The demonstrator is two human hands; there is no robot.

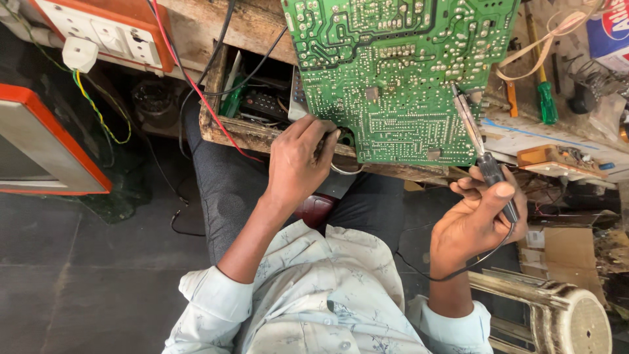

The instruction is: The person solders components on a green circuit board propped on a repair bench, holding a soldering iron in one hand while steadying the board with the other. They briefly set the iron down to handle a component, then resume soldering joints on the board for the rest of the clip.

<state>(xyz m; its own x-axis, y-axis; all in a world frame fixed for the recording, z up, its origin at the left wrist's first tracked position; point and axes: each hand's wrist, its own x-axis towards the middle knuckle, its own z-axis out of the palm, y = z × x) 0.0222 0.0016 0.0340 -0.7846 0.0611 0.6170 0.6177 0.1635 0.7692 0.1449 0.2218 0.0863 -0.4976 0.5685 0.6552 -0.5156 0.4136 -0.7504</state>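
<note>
A large green circuit board (393, 72), solder side up, lies on a worn wooden bench (262, 134). My left hand (296, 164) grips the board's near left corner, fingers curled under its edge. My right hand (481, 219) holds a soldering iron (481, 154) by its black handle; the metal tip points up at the board's right edge. A black cord runs from the handle down past my wrist.
An open wooden drawer (252, 98) holds a remote and tools. A socket strip (105, 29) in an orange frame sits top left with red and black wires. Screwdrivers (545, 98) and small parts lie right of the board. A white stool (563, 314) stands at lower right.
</note>
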